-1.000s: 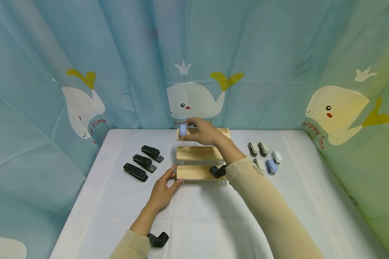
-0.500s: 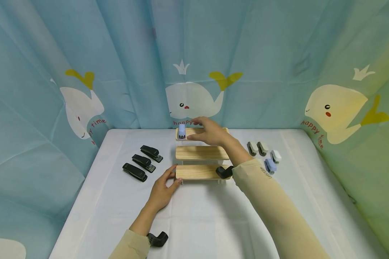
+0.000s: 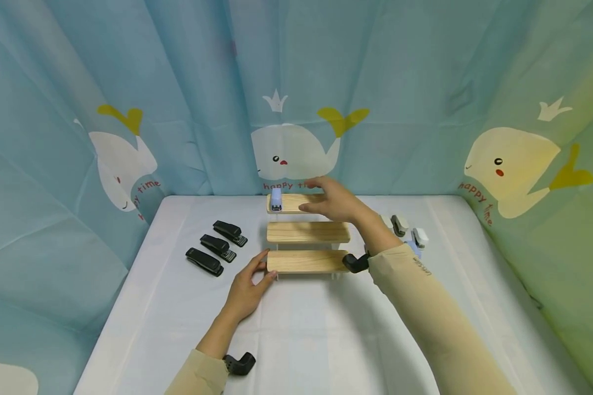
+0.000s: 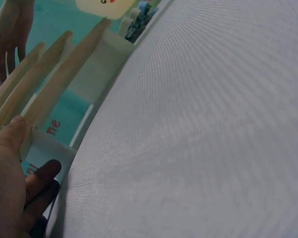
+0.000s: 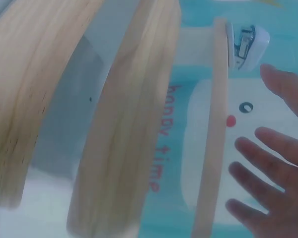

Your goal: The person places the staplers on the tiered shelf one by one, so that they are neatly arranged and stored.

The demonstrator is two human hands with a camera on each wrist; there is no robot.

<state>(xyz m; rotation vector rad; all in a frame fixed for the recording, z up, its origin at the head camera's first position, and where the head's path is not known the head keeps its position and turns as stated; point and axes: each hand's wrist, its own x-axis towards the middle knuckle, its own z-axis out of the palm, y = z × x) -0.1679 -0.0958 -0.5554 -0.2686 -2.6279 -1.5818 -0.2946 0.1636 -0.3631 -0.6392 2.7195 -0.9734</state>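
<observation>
A small light-blue stapler (image 3: 276, 199) stands at the left end of the top step of a three-step wooden rack (image 3: 308, 261). To its right, my right hand (image 3: 333, 201) hovers over that step with spread fingers, holding nothing. The right wrist view shows the stapler (image 5: 252, 47) apart from the fingertips. My left hand (image 3: 247, 293) grips the left end of the bottom step, thumb at the front corner and a finger at the back one. In the left wrist view, its thumb (image 4: 12, 133) lies against the wood while other fingers curl beneath.
Three black staplers (image 3: 205, 261) lie in a slanting row left of the rack. On the right, several small staplers, one grey-white (image 3: 400, 225) and one white (image 3: 420, 237), are partly hidden by the right forearm. A whale-print curtain (image 3: 296, 82) hangs behind the white table (image 3: 306, 340).
My right hand let go of the light-blue stapler on the top step and moved right, away from it. The left hand kept its place on the rack.
</observation>
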